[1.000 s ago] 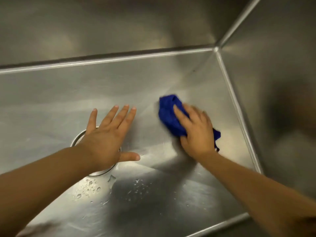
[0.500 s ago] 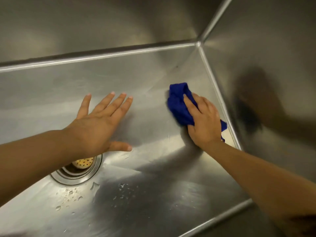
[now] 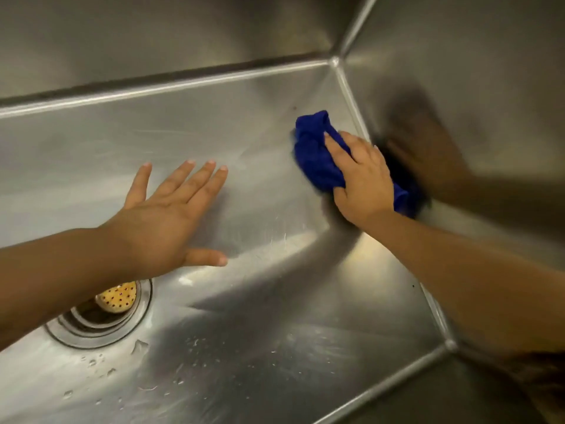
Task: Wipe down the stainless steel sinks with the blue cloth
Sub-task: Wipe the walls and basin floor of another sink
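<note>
Cloth stroke carried across the sink [image 3: 214,117] floor, away from the drain [image 3: 101,316].
Left hand [image 3: 165,221] lay spread flat just beyond the drain; right hand [image 3: 362,185] gripped the bunched cloth [image 3: 315,154], which had moved farther from the drain to the wall's foot, so the floor there looked nearly covered.

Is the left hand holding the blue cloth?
No, the right hand grips the blue cloth against the floor of the sink, while the left hand is spread open and holds nothing.
</note>
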The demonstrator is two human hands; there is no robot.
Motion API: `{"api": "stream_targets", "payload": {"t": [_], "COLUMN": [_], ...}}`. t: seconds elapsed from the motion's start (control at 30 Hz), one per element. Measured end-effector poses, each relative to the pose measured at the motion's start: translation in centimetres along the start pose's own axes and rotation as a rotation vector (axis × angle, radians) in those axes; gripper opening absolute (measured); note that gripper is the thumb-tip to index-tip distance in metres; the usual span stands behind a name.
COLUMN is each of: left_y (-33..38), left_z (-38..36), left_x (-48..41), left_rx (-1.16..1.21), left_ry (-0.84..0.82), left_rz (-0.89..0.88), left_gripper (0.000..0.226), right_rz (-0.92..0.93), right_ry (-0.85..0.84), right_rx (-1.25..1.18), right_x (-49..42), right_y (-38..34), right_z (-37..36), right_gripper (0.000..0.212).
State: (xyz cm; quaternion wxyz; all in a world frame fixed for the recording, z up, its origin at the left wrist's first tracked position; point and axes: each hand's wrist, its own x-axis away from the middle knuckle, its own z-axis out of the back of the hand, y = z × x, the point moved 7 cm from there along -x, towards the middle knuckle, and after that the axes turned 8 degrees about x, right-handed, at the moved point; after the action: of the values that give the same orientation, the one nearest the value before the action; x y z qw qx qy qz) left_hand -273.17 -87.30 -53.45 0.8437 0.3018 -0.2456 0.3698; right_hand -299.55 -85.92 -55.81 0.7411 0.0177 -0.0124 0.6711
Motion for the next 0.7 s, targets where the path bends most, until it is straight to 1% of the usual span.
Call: {"api": "stream_targets", "payload": {"t": [0.07,0.17,0.23,0.27,0.3,0.37,0.43,0.5,0.53,0.6,0.7], "left_y": [0.6,2.0,2.8,3.3,3.6,3.7,3.3,2.8,2.7,2.2,1.9], "left_z": [-0.2,-0.9,-2.2,-3.0,-3.7,-4.3,-4.3,-4.2,-4.2,-4.1,-3.8], "left_x": [-0.2,0.1,0.7,1.0,1.2,1.2,0.8,0.3,0.2,0.3,1.6], "left_rx": [0.008,0.038,0.062,0.065,0.067,0.059,0.037,0.034,0.032,0.031,0.064], "left_ry": [0.007,0.020,0.022,0.021,0.028,0.056,0.060,0.062,0.065,0.075,0.115], "left_rz": [-0.014,-0.032,-0.053,-0.082,-0.120,-0.172,-0.155,-0.125,-0.118,-0.110,-0.128], "left_gripper": [0.111,0.111,0.110,0.109,0.108,0.106,0.107,0.110,0.111,0.113,0.113], "right_rz": [-0.001,0.033,0.063,0.095,0.134,0.173,0.123,0.066,0.070,0.172,0.509], "right_ry": [0.009,0.000,-0.072,-0.109,-0.131,-0.129,-0.109,-0.104,-0.104,-0.120,-0.200], "right_rx": [-0.023,-0.037,-0.029,-0.020,-0.012,-0.004,-0.005,0.011,0.034,0.081,0.184], "right_x": [2.4,10.6,14.8,15.4,15.0,12.2,9.4,8.3,8.7,10.7,16.8], "right_y": [0.3,1.5,1.9,2.1,2.3,2.2,2.1,1.9,1.7,1.2,0.4], "right_z": [-0.2,-0.3,-0.4,-0.5,-0.6,-0.4,-0.2,-0.8,-1.0,-1.1,-1.7], "right_gripper": [0.075,0.074,0.086,0.092,0.094,0.085,0.077,0.077,0.078,0.079,0.086]}}
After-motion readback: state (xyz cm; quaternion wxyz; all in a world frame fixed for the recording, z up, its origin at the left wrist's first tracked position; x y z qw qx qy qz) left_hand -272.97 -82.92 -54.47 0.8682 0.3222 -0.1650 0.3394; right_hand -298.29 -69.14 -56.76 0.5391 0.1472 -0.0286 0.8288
